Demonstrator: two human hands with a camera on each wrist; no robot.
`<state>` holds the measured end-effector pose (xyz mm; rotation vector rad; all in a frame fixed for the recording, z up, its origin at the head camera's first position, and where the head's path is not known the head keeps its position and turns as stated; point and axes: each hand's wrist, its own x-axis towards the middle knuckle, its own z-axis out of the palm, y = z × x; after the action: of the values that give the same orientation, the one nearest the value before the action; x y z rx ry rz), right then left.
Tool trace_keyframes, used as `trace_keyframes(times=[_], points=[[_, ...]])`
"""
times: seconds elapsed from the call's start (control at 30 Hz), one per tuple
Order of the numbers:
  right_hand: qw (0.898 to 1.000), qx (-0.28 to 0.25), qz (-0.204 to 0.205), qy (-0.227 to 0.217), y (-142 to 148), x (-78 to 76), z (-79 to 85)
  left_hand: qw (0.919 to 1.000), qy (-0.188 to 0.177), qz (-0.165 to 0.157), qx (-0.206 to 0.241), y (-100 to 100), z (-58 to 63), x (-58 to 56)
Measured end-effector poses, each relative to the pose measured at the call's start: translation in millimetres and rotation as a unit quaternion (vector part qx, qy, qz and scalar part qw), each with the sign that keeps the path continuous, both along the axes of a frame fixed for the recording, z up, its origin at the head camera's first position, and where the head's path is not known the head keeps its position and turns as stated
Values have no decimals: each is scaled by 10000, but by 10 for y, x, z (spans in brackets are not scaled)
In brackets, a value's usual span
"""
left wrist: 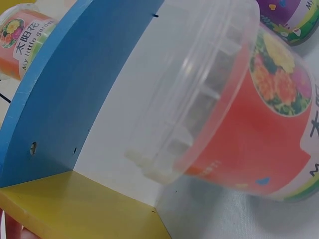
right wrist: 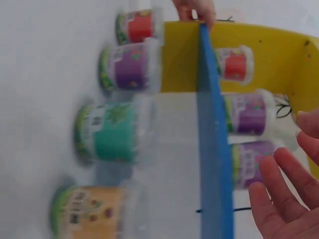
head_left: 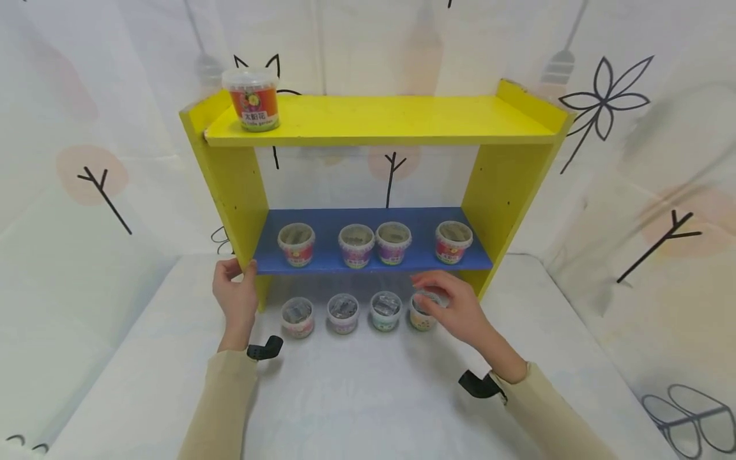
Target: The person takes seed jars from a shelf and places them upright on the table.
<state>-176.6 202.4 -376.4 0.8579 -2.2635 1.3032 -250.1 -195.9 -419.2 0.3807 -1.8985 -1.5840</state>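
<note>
My left hand point(head_left: 236, 299) grips the front edge of the yellow side panel point(head_left: 234, 185) of a small shelf, beside the blue middle board point(head_left: 322, 268). Its fingertips show at the lower left corner of the left wrist view. My right hand point(head_left: 459, 312) hovers at the front right, partly covering an orange-labelled tub point(head_left: 422, 319) on the table. In the right wrist view its spread fingers point(right wrist: 291, 184) hold nothing. Teal point(head_left: 385, 312), purple point(head_left: 343, 314) and red-labelled point(head_left: 298, 318) lidded tubs stand left of the orange one. A red tub point(left wrist: 259, 119) looms large in the left wrist view.
More tubs stand on the blue board: red ones at the left point(head_left: 296, 245) and right point(head_left: 453, 243), purple ones point(head_left: 356, 246) between them. One orange-red tub point(head_left: 253, 102) is on the yellow top board point(head_left: 379, 118), far left. White cloth covers the table point(head_left: 356, 409).
</note>
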Motion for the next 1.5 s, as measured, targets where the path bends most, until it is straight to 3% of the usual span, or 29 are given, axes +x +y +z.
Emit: trace_keyframes(times=[0.17, 0.4, 0.7, 1.03, 1.3, 1.5], points=[[9993, -85, 151, 319, -228, 92, 486, 9999, 139, -6, -38, -4, -8, -17], [9953, -129, 594, 758, -326, -183, 714, 9999, 129, 1, -14, 8, 4, 1], [9858, -344, 828, 1418, -530, -373, 1310, 9999, 147, 42, 56, 43, 50, -14], [9705, -668, 1013, 2085, -836, -553, 1741, 9998, 95, 135, 68, 22, 3, 9], [9709, -1002, 1195, 1815, -1150, -707, 2057, 9999, 119, 59, 44, 21, 12, 15], [9800, -767, 999, 1539, -1370, -810, 2235, 10000, 62, 77, -2, 29, 10, 23]])
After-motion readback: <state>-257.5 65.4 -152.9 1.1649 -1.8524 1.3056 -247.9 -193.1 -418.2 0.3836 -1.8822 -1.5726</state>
